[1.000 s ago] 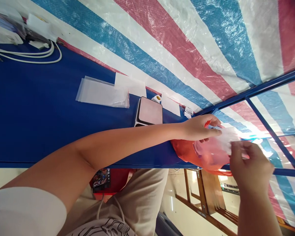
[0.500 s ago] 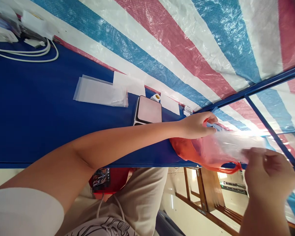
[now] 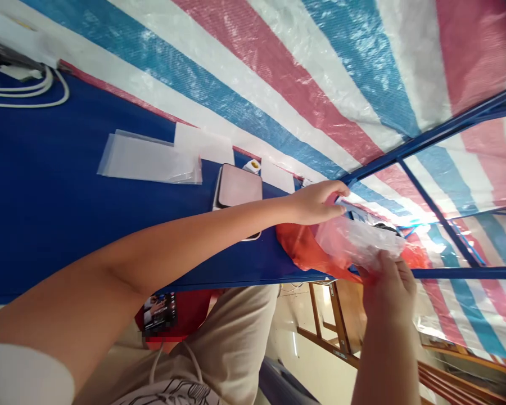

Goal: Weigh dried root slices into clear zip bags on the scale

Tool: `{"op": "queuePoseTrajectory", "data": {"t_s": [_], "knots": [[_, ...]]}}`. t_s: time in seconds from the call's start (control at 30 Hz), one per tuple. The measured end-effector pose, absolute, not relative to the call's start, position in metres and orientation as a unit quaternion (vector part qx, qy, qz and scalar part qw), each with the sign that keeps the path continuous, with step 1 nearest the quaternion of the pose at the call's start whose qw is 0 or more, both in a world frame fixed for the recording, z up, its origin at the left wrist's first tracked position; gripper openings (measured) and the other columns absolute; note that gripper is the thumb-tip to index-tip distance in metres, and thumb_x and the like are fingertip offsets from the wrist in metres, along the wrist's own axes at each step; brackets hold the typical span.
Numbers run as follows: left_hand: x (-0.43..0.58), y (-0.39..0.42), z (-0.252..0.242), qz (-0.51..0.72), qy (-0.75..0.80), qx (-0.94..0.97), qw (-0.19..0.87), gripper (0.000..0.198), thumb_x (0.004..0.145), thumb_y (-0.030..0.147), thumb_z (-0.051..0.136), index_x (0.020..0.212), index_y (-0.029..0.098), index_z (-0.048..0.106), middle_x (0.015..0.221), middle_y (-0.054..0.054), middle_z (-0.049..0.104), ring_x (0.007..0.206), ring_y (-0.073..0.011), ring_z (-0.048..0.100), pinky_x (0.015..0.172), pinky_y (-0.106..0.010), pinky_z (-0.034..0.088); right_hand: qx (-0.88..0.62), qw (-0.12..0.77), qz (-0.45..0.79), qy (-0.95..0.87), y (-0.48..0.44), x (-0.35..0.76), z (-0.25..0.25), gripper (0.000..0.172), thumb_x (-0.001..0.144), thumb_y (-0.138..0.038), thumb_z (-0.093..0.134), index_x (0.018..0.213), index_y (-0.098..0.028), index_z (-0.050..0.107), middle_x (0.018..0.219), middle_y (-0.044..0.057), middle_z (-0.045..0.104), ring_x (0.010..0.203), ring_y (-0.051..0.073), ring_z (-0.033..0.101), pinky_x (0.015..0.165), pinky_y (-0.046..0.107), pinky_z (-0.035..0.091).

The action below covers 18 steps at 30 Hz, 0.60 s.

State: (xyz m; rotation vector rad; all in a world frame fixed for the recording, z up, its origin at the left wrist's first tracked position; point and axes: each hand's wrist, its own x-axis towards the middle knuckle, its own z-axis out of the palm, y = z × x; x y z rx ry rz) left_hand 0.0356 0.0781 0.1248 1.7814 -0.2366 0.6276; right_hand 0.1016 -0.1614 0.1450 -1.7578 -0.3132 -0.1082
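My left hand [image 3: 319, 203] reaches across to the right end of the table, its fingers curled at the mouth of a red plastic bag [image 3: 299, 244]. Reddish film shows between thumb and fingers, so the hand appears to hold the rim. A crumpled clear plastic bag [image 3: 354, 239] stretches out from the red bag's mouth. My right hand [image 3: 388, 287] is closed on the clear bag's right end, with some red film against the fingers. What lies inside the red bag is hidden. Left of my forearm sits a small flat scale [image 3: 240, 187] with a pinkish-grey top.
On the blue table [image 3: 46, 208] lie flat clear bags [image 3: 152, 160], white paper sheets [image 3: 204, 142], a tape roll [image 3: 253, 165] and white cables [image 3: 34, 95]. Striped plastic sheeting [image 3: 236, 67] and a blue frame [image 3: 438, 219] rise behind. Below are a phone [image 3: 159, 314] and wooden furniture [image 3: 346, 315].
My right hand has moved left and closer to my left hand, and the clear bag has bunched up between them. The whole view has shifted slightly to the right.
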Motion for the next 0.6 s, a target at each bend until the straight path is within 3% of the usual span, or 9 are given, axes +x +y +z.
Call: {"op": "queuePoseTrajectory", "data": {"t_s": [0.13,0.3,0.4,0.5,0.6], "knots": [[0.063,0.092,0.141,0.246,-0.033,0.788,0.563,0.034,0.092,0.032,0.051,0.121,0.016,0.058,0.136,-0.013,0.063,0.129,-0.0223,0.058,0.112,-0.035,0.042,-0.740,0.656,-0.047,-0.141,-0.158,0.101,0.160,0.019,0.081,-0.035,0.076,0.085,-0.021,0.064,0.089,0.000,0.066,0.084,0.014,0.066,0.077,0.027,0.058],[0.066,0.101,0.157,0.234,0.010,0.830,0.506,0.037,0.092,0.030,0.051,0.123,0.010,0.058,0.124,-0.015,0.066,0.116,-0.0233,0.063,0.102,-0.034,0.046,-0.724,0.663,-0.096,-0.162,-0.162,0.083,0.174,0.019,0.081,-0.035,0.072,0.098,-0.026,0.068,0.109,0.004,0.072,0.110,0.026,0.070,0.104,0.047,0.056],[0.029,0.101,0.160,0.242,0.010,0.846,0.475,0.047,0.094,0.040,0.053,0.132,0.013,0.055,0.131,-0.017,0.064,0.124,-0.0288,0.060,0.106,-0.041,0.044,-0.672,0.700,-0.135,-0.203,-0.159,0.060,0.173,0.016,0.081,-0.029,0.071,0.096,-0.026,0.073,0.110,0.006,0.073,0.111,0.030,0.071,0.105,0.054,0.056],[-0.028,0.094,0.154,0.207,0.004,0.794,0.571,0.073,0.092,0.059,0.058,0.152,0.023,0.040,0.155,-0.017,0.051,0.141,-0.0324,0.051,0.109,-0.043,0.044,-0.640,0.726,-0.113,-0.224,-0.149,0.031,0.166,0.020,0.086,-0.026,0.071,0.105,-0.025,0.077,0.114,0.006,0.073,0.107,0.029,0.071,0.095,0.051,0.060],[-0.090,0.081,0.133,0.112,0.041,0.718,0.686,0.092,0.082,0.068,0.070,0.156,0.027,0.036,0.153,-0.019,0.054,0.135,-0.0355,0.059,0.100,-0.045,0.053,-0.643,0.735,-0.028,-0.215,-0.132,0.003,0.151,0.017,0.091,-0.033,0.073,0.105,-0.024,0.076,0.106,0.004,0.074,0.098,0.022,0.072,0.087,0.041,0.061]]}}
